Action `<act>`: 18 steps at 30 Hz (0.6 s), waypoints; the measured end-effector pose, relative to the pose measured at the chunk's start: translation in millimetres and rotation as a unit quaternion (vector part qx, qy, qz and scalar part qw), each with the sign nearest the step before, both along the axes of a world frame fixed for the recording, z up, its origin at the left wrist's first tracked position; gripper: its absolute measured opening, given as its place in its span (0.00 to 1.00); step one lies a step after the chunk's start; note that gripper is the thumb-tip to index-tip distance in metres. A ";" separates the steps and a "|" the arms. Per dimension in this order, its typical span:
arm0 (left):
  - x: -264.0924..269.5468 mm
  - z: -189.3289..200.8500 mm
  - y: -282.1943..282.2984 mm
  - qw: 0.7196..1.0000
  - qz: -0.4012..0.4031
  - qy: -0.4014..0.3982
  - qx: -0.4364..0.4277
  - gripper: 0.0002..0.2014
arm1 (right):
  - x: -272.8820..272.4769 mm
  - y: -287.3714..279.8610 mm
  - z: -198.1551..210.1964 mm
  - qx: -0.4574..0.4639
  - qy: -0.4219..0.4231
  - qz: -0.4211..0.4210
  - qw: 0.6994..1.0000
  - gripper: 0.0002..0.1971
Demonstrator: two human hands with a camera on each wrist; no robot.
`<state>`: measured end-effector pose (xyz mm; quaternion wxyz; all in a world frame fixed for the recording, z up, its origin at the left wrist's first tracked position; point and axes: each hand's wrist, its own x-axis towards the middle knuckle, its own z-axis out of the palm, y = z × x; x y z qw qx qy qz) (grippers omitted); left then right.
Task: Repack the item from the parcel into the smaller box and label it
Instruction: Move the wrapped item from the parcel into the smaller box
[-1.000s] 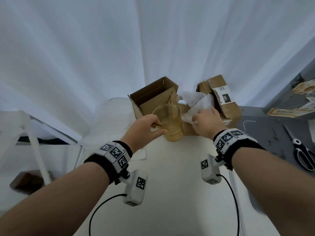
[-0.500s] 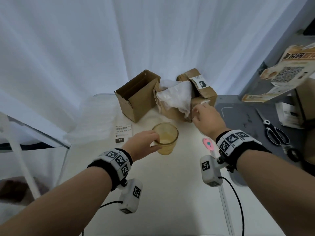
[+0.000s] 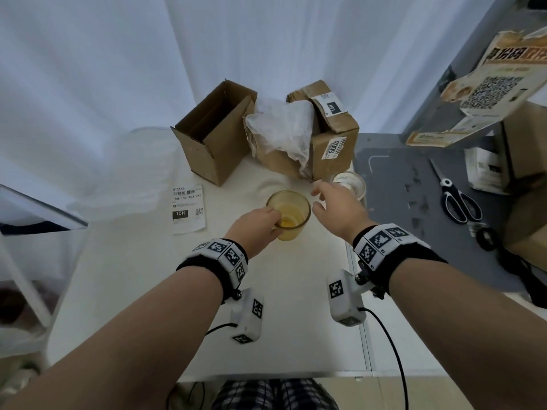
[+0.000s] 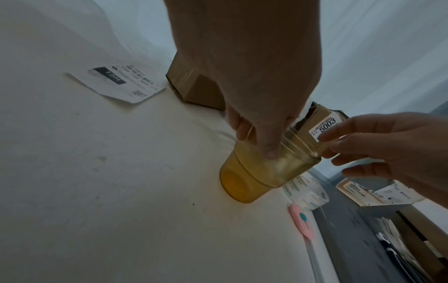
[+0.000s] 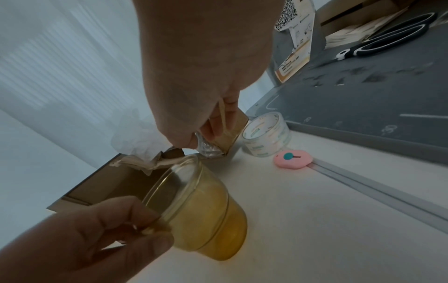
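Left hand [image 3: 257, 226] pinches the rim of the cup [image 3: 288, 215], thumb inside, cup on the table [image 3: 284, 315]. Right hand [image 3: 337, 209] hovers beside it, fingers loosely spread, empty. Item out of the parcel [image 3: 331, 146], which holds only plastic wrap [image 3: 281, 128]. Small box [image 3: 213, 140] open, apparently empty; packing, sealing and the label [image 3: 188, 208] remain.

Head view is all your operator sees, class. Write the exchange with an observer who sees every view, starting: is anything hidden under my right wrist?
Observer: Yes, a pink cutter lies on the table beside the tape roll.
Operator: How does the left hand grip the glass?
Observer: The left hand pinches the glass at its rim, between thumb and fingers.
Operator: Does the right hand hold anything?
Observer: No; the right hand is empty, fingers spread near the rim.
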<state>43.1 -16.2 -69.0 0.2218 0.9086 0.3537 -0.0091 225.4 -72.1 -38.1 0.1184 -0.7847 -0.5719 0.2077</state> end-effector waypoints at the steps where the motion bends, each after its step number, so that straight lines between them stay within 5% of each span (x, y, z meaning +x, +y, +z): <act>1: 2.2 0.0 -1.0 1.000 0.001 0.007 0.008 0.11 | -0.2 -0.2 -0.6 -0.002 0.000 0.004 1.000 0.15; 5: 3.5 3.4 -4.1 1.000 -0.005 0.022 0.015 0.14 | 2.5 2.4 3.1 0.001 -0.004 0.014 1.000 0.14; 9: -10.3 23.8 -0.7 0.999 0.013 -0.052 0.009 0.18 | 2.4 11.1 17.5 0.045 -0.020 0.014 0.999 0.12; 18: -61.8 85.5 89.4 0.935 0.314 -0.166 -0.013 0.22 | -25.1 72.7 60.5 0.180 -0.045 0.051 0.981 0.07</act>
